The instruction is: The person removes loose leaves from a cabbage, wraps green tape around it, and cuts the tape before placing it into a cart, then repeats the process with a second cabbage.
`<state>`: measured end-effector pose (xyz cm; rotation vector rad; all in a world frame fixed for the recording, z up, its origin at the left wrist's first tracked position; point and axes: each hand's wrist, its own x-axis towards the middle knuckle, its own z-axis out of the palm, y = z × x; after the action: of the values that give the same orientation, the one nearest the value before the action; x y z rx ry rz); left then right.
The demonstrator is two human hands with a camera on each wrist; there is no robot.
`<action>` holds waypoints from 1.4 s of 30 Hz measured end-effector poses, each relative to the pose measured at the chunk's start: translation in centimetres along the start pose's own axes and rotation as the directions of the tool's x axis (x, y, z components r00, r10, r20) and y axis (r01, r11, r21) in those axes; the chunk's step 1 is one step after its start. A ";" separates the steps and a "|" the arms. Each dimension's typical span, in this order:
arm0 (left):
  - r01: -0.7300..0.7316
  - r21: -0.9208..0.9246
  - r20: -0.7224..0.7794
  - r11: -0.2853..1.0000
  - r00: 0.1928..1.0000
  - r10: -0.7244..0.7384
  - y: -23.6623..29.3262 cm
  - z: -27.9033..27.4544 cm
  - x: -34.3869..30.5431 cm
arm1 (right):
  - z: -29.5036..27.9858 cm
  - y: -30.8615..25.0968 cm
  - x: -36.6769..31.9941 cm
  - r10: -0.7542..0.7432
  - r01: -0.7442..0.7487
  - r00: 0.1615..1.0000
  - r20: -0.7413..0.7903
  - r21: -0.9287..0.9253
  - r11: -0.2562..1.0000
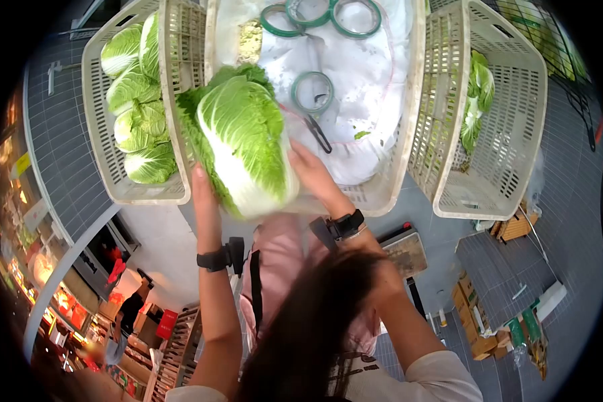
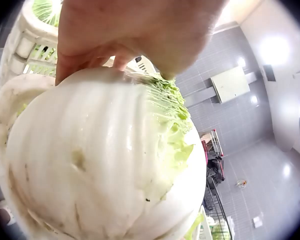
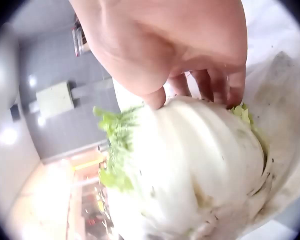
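Between both hands a large napa cabbage (image 1: 244, 141) is held over the near left part of the middle crate, its leafy end pointing away and its white base toward the person. The left hand (image 1: 206, 197) grips its left side; the left wrist view shows those fingers curled over the white base (image 2: 90, 155). On the opposite side the right hand (image 1: 315, 175) holds it, with thumb and fingers bent round the ribs in the right wrist view. Fingertips of both hands are partly hidden behind the cabbage.
The middle crate (image 1: 398, 157) is lined with white cloth (image 1: 358, 77) carrying several green tape rolls (image 1: 313, 92) and a slim black tool (image 1: 320, 134). A left crate (image 1: 100, 154) contains several napa cabbages (image 1: 137, 94). Another cabbage (image 1: 477, 100) lies in the right crate (image 1: 442, 134).
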<state>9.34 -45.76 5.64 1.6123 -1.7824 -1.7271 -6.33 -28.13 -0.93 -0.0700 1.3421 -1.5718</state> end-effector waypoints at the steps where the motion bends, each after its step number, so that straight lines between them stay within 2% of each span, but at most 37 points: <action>1: -0.007 0.064 0.029 0.998 1.000 0.005 0.1 -0.2 -0.2 | 0.4 0.7 0.1 -0.043 0.042 0.999 -0.005 -0.092 0.995; 2: 0.000 0.048 0.042 0.999 0.999 -0.002 0.7 0.2 -0.6 | -0.1 1.5 0.1 -0.125 0.090 0.991 -0.046 -0.460 0.883; 5: 0.013 -0.012 0.078 1.000 0.997 -0.012 3.8 1.7 -1.9 | 1.1 1.2 -1.1 -0.235 0.082 0.962 -0.141 -0.668 0.739; 8: 0.034 -0.064 0.065 0.997 0.997 -0.030 1.3 -1.5 -1.3 | 2.1 -0.1 -3.1 -0.483 0.323 0.874 -0.058 -0.674 0.664; 9: 0.052 -0.093 0.056 0.994 0.997 -0.047 1.1 -1.7 -1.5 | 2.5 -1.3 -4.1 -0.451 0.309 0.890 -0.064 -0.642 0.702; 10: 0.004 -0.215 0.121 0.977 0.992 0.023 1.2 -2.5 -2.1 | 3.3 -2.6 -5.4 -0.410 0.292 0.910 -0.064 -0.605 0.741; 11: 0.029 -0.274 0.128 0.961 0.992 0.006 1.6 -3.0 -2.7 | 4.4 -3.8 -6.6 -0.365 0.270 0.929 -0.061 -0.563 0.781; 12: 0.082 -0.320 0.152 0.944 0.988 -0.035 2.6 -3.3 -3.3 | 5.5 -4.7 -7.3 -0.271 0.257 0.959 -0.084 -0.149 0.955; 13: 0.128 -0.363 0.181 0.923 0.981 -0.065 3.6 -3.6 -3.4 | 6.0 -5.6 -8.3 -0.277 0.253 0.958 -0.074 -0.236 0.938; 15: 0.150 -0.436 0.267 0.887 0.963 -0.031 3.7 -4.0 -2.5 | 5.8 -8.0 -10.1 -0.314 0.264 0.948 -0.054 -0.419 0.869; 16: 0.164 -0.475 0.313 0.865 0.950 -0.009 3.4 -3.9 -1.9 | 5.9 -9.6 -11.0 -0.403 0.330 0.915 -0.018 -0.542 0.773; 18: 0.238 -0.506 0.398 0.829 0.917 -0.020 1.3 -2.7 -0.6 | 4.9 -11.5 -12.5 -0.375 0.335 0.927 0.011 -0.475 0.814; 19: 0.376 -0.563 0.455 0.736 0.885 -0.104 1.1 -2.4 -1.4 | 4.3 -12.1 -13.2 -0.355 0.329 0.935 0.026 -0.438 0.836; 20: 0.501 -0.604 0.506 0.620 0.842 -0.187 3.5 -1.1 -2.8 | 3.0 -11.1 -12.7 -0.380 0.364 0.925 0.018 -0.333 0.870; 21: 0.523 -0.613 0.543 0.592 0.824 -0.165 2.2 -0.4 -2.8 | 2.0 -10.3 -12.1 -0.420 0.345 0.903 -0.085 -0.439 0.830; 23: 0.561 -0.627 0.611 0.540 0.784 -0.104 -1.7 1.6 -1.1 | 0.3 -8.7 -10.5 -0.526 0.269 0.808 -0.265 -0.629 0.729; 24: 0.658 -0.613 0.673 0.437 0.725 -0.146 -0.6 2.9 -1.8 | -0.3 -6.9 -10.1 -0.353 0.222 0.872 -0.338 -0.369 0.903; 25: 0.645 -0.600 0.666 0.473 0.731 -0.152 -1.2 4.0 -1.4 | -0.8 -4.9 -9.5 -0.159 0.142 0.923 -0.350 -0.074 0.987; 26: 0.636 -0.584 0.658 0.505 0.735 -0.164 -1.5 5.2 -1.3 | -0.9 -4.4 -9.4 0.038 0.033 0.953 -0.301 0.226 0.974; 28: 0.648 -0.551 0.642 0.526 0.732 -0.230 -2.3 7.0 -1.8 | -1.9 -3.6 -10.2 0.029 0.047 0.957 -0.289 0.251 0.967; 31: 0.749 -0.467 0.772 0.470 0.605 -0.195 -2.1 7.7 -1.6 | -0.5 -6.3 -12.3 0.041 0.065 0.954 -0.296 0.340 0.938; 33: 0.769 -0.484 0.773 0.418 0.600 -0.207 -0.8 7.9 -2.2 | -0.5 -7.1 -12.2 0.035 0.088 0.944 -0.328 0.353 0.932; 34: 0.774 -0.482 0.774 0.410 0.596 -0.216 -0.7 7.8 -2.2 | -1.2 -5.6 -11.7 -0.011 0.197 0.930 -0.368 0.471 0.860; 37: 0.754 -0.503 0.755 0.423 0.621 -0.210 -2.7 7.0 -1.2 | -2.5 -4.8 -11.0 -0.104 0.313 0.850 -0.516 0.337 0.888; 38: 0.744 -0.513 0.748 0.427 0.632 -0.204 -3.1 6.7 -0.6 | -2.6 -4.3 -10.5 -0.119 0.269 0.777 -0.618 0.155 0.951; 41: 0.718 -0.536 0.731 0.445 0.658 -0.182 -4.1 5.5 1.0 | -2.7 -3.4 -10.6 0.104 0.003 0.713 -0.693 0.152 0.988; 42: 0.711 -0.542 0.728 0.448 0.663 -0.172 -4.2 5.2 1.4 | -3.0 -3.5 -10.6 0.252 -0.108 0.806 -0.536 0.286 0.952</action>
<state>7.19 -42.64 -0.04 1.2217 -0.3024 -2.9401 -5.29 -19.11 6.28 0.7196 1.5318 -1.6408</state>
